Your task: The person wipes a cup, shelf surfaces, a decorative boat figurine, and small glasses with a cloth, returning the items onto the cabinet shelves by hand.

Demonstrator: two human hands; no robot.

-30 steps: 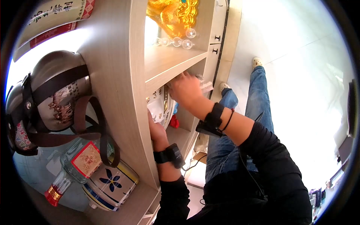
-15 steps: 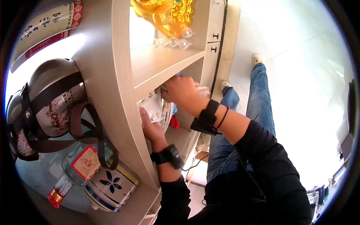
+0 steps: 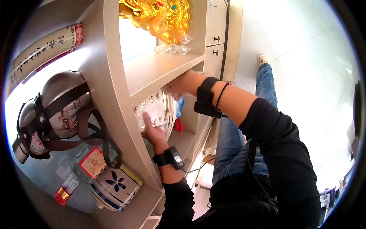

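Note:
A white piece with small gold patterns (image 3: 153, 110) is in the lower shelf compartment; I cannot tell its exact kind. My left hand (image 3: 154, 133) is closed on its near end, thumb on the patterned face and the other fingers hidden. Curved white, gold-edged rims (image 3: 170, 108) stand against it. My right hand (image 3: 182, 84) reaches in at its far end, beneath the shelf board; its fingers are blurred and partly hidden. Something clear like plastic film shows by that hand. Deeper inside are a blue item (image 3: 179, 107) and a red item (image 3: 178, 124).
Above the shelf board (image 3: 164, 72) sit a golden figure (image 3: 162, 19) and several clear glass balls (image 3: 172, 48). To the left are a strapped brown flask (image 3: 63, 108), a glass bottle with a red label (image 3: 91, 163) and a flower-painted ceramic jar (image 3: 116, 186). Knobbed drawers (image 3: 214, 61) border the floor.
My right hand has gone further in under the shelf board, its forearm now more level. My left hand keeps its hold on the white piece. The view has shifted slightly.

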